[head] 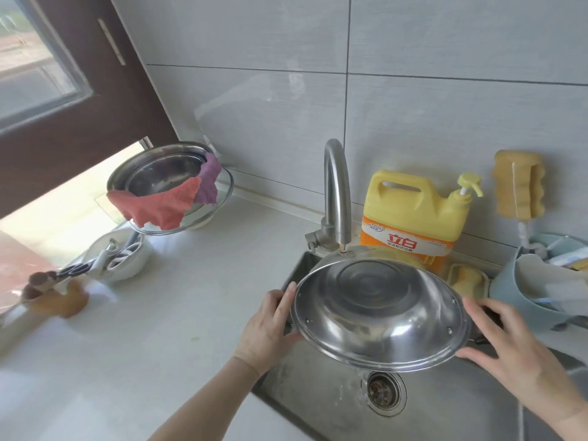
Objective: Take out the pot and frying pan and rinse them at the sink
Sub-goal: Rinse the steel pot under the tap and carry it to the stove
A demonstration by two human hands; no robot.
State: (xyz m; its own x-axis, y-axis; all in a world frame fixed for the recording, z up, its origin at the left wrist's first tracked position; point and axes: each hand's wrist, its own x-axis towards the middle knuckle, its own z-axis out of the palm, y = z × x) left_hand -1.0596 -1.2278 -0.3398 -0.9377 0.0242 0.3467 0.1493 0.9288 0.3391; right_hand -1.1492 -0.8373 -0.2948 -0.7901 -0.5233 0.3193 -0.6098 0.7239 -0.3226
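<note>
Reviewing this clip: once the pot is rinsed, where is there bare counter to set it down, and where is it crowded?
Free: the counter stretch between the sink and the white bowl of utensils, down to the near edge. Crowded: the left end around the stacked basins with cloths, and behind the sink by the detergent jug and blue caddy.

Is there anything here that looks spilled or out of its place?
Nothing is spilled or damaged. The pot is tilted between both hands over the sink, water draining off its rim. Two cloths hang untidily over a steel basin.
</note>
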